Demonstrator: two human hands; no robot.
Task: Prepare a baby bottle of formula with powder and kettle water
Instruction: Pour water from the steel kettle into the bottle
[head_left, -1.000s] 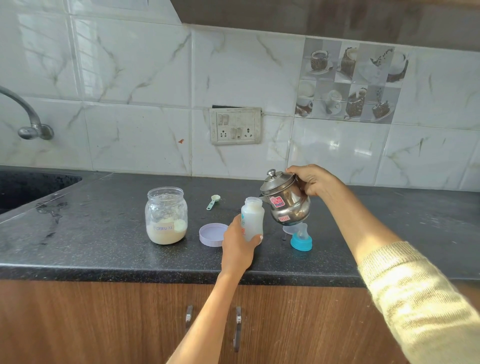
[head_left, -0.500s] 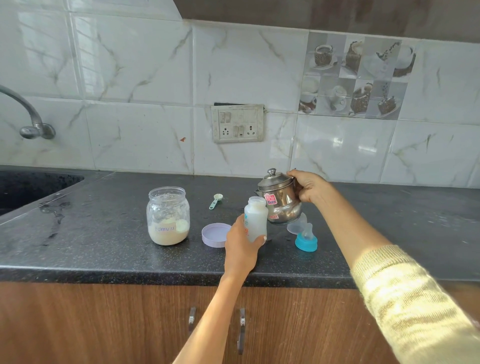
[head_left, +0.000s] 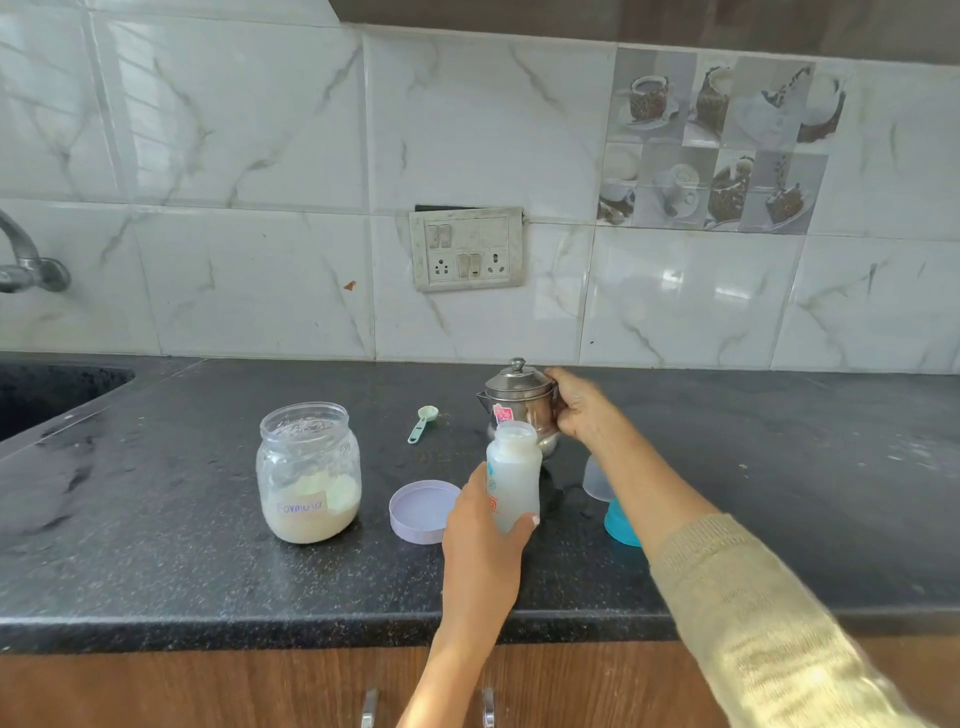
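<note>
With the small steel kettle (head_left: 519, 402) gripped by the right hand (head_left: 582, 410) near the black bench's (head_left: 156, 545) back edge, the left hand (head_left: 480, 540), clamped round the open milky plastic baby bottle (head_left: 513, 475), needed to hold it upright

At frame centre the bottle (head_left: 513, 475) stands before the kettle (head_left: 521, 402), with the lid (head_left: 422, 511), then the jar (head_left: 308, 472), to its left.

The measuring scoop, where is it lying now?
In the head view, the green measuring scoop lies on the black counter, between the formula jar and the steel kettle, toward the wall.
</note>
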